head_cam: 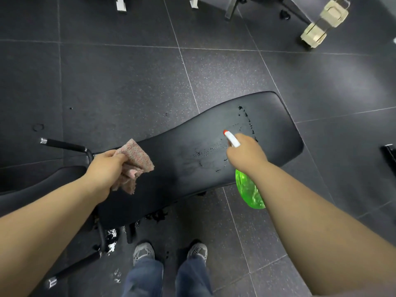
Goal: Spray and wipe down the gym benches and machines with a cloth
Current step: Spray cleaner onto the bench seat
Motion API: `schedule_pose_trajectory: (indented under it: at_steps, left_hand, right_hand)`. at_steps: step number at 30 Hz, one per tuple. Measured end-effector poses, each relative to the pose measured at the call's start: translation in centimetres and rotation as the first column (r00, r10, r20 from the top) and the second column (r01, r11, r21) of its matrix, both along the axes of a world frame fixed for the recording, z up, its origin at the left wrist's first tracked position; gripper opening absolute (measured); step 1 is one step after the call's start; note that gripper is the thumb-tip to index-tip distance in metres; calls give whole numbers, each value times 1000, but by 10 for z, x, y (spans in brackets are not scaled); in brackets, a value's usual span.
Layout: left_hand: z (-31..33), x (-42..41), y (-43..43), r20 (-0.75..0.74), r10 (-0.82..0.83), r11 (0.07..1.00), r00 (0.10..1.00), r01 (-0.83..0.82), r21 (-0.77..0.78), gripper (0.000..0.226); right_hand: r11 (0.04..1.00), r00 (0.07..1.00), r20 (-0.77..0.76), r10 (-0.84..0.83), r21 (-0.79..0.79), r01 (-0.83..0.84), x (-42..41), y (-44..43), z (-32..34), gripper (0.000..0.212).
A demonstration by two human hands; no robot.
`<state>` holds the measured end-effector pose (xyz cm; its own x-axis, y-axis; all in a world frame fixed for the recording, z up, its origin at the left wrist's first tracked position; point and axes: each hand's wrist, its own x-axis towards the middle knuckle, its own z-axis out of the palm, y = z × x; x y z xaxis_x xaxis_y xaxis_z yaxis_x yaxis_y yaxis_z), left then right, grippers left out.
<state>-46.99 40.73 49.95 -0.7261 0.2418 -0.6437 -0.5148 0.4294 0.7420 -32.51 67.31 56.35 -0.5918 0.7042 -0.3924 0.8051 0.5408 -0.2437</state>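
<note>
A black padded gym bench [274, 133] runs across the middle of the view, with wet droplets on its pad just left of the spray nozzle. My right hand [246, 155] grips a green spray bottle [248, 189] by its white trigger head, the red-tipped nozzle pointing up and left over the pad. My left hand [107, 168] holds a crumpled pink cloth [135, 163] above the bench's left end, apart from the wet patch.
Dark rubber floor tiles surround the bench. Its black handle bar [62, 144] and frame legs stick out at the left. White machine legs [121, 4] stand at the top. A beige object [325, 20] sits at the top right. My shoes [169, 251] stand before the bench.
</note>
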Motion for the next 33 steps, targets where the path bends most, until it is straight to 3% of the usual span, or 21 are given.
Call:
schedule_pose_trajectory:
  at_steps: [3,7,11,15,18,21,25,28,31,33]
  left_hand:
    - [-12,-6,-15,25,33,999,999,-33,10,18]
    - [-27,-9,-31,59,65,998,996,-65,3,16]
    - [-33,-14,-44,66,106,994,992,-107,0,17]
    - [-36,-23,-52,53,137,991,989,-137,6,16]
    - [-39,-27,-59,31,149,989,988,-149,12,15]
    - [-43,-27,-69,17,164,986,986,-164,-6,17]
    - [-51,-20,-82,44,204,979,978,-204,-2,21]
    - [-55,-14,-90,81,262,965,962,-261,-13,24]
    - [-55,-12,-97,93,295,955,951,-297,3,25]
    - [-54,-11,-105,95,307,951,947,-310,13,25]
  right_hand:
    - [995,977,207,-45,-73,61,4,-9,-25,45]
    - [987,934,348,-81,-99,123,20,-33,-44,40]
    - [983,964,234,-127,-100,154,1,-39,-47,43]
    - [994,1000,-13,-16,-106,15,-48,-46,-30,21]
    - [993,996,-48,73,-94,-77,-75,-59,-35,22]
    - [990,993,109,50,-137,-34,-83,-74,-50,42]
    - [971,894,404,191,-212,-112,-64,-102,-69,42]
    - [954,828,496,261,-265,-142,-56,-122,-74,41]
    - [957,934,312,171,-277,-83,-68,-132,-74,42]
    - [949,970,132,205,-271,-163,-87,-140,-77,27]
